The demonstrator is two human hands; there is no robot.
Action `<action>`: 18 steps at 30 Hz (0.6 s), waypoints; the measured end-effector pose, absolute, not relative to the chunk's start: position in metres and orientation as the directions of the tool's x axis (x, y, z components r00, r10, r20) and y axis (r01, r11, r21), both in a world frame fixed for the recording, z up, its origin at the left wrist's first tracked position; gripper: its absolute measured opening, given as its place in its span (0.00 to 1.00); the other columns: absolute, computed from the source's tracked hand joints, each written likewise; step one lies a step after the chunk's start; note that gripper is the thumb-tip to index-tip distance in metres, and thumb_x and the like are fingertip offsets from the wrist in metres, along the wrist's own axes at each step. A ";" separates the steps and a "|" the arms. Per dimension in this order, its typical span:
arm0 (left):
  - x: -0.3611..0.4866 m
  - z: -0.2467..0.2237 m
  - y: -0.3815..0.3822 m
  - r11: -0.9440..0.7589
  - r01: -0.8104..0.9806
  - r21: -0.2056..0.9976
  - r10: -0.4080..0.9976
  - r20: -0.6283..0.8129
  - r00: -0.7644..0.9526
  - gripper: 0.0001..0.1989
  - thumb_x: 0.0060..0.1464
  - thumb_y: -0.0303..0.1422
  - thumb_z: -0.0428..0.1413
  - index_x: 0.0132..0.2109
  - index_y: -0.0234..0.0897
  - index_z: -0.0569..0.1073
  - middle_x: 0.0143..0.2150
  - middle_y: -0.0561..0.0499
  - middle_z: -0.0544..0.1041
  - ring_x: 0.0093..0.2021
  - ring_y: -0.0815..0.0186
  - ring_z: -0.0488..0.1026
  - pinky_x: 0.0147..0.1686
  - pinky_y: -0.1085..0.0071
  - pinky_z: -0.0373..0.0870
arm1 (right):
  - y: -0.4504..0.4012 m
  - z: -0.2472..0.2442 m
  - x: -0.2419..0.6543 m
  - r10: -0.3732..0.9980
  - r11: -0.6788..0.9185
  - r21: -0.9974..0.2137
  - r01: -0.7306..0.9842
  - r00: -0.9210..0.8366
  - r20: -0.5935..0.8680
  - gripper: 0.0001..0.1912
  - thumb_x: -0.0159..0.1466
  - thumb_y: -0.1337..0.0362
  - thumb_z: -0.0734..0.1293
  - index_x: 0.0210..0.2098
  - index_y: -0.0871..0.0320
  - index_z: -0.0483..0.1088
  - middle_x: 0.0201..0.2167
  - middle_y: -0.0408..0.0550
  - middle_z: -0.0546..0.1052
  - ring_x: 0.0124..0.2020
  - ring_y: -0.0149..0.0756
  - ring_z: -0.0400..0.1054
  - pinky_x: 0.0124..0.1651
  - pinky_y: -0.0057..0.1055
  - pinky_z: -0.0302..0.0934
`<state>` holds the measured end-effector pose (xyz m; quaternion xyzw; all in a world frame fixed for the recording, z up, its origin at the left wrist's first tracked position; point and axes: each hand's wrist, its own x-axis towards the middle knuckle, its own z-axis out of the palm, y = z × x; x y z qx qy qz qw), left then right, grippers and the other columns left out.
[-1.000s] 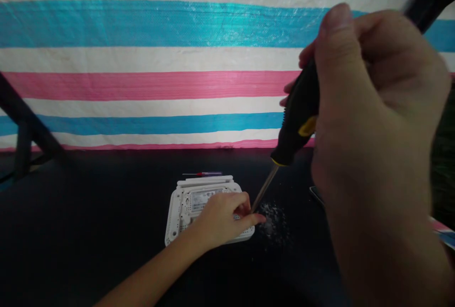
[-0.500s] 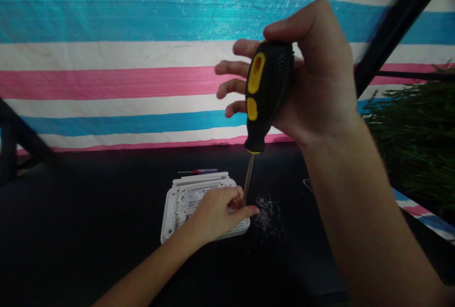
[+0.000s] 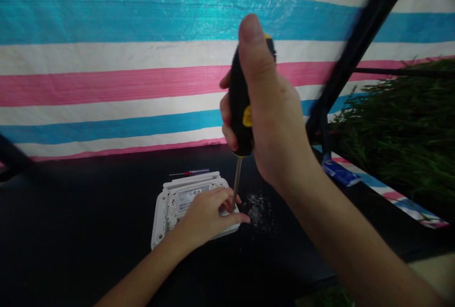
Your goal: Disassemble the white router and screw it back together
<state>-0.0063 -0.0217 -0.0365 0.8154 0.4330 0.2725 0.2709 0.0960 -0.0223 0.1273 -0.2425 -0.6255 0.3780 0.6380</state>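
My right hand [image 3: 280, 122] is wrapped round the handle of a black and yellow screwdriver [image 3: 239, 122], thumb laid up along the grip. The shaft points down, nearly upright, to the right part of a white plastic device [image 3: 161, 212] with a printed label and round holes near its edges. My left hand [image 3: 209, 212] rests on that device and grips its right side, thumb and forefinger on either side of the shaft. The screwdriver's tip is hidden between those fingers.
A thin screwdriver with a red and purple handle [image 3: 192, 172] lies behind the device on the black tabletop [image 3: 88, 212]. Pale crumbs [image 3: 259, 210] are scattered right of the device. A blue packet [image 3: 341, 173] lies near the right edge, by a dark frame bar [image 3: 355, 37].
My right hand's fingers, spread half a second ago, have closed round the screwdriver handle, and the hand has turned. The view has shifted right, bringing the blue packet into sight. My left hand stays put.
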 end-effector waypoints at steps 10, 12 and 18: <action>-0.008 -0.035 -0.022 -0.452 0.517 0.727 0.854 0.185 0.487 0.16 0.43 0.36 0.67 0.39 0.39 0.73 0.41 0.53 0.78 0.35 0.66 0.74 0.35 0.72 0.67 | -0.018 0.162 0.123 0.773 0.634 -0.749 -0.194 0.115 0.624 0.22 0.60 0.44 0.62 0.28 0.56 0.55 0.19 0.38 0.56 0.13 0.22 0.48 0.14 0.25 0.40; -0.010 -0.035 -0.022 -0.453 0.517 0.726 0.851 0.180 0.494 0.17 0.42 0.36 0.67 0.41 0.40 0.73 0.39 0.55 0.78 0.34 0.66 0.74 0.34 0.72 0.67 | -0.019 0.159 0.121 0.803 0.595 -0.785 -0.173 0.134 0.580 0.21 0.63 0.44 0.57 0.27 0.56 0.55 0.20 0.40 0.56 0.13 0.25 0.49 0.14 0.27 0.39; -0.010 -0.031 -0.025 -0.466 0.536 0.704 0.842 0.168 0.512 0.20 0.43 0.34 0.66 0.44 0.41 0.72 0.40 0.54 0.78 0.36 0.64 0.75 0.38 0.69 0.67 | -0.019 0.159 0.119 0.771 0.635 -0.763 -0.125 0.167 0.614 0.23 0.63 0.42 0.55 0.27 0.56 0.55 0.20 0.40 0.56 0.15 0.25 0.49 0.15 0.26 0.40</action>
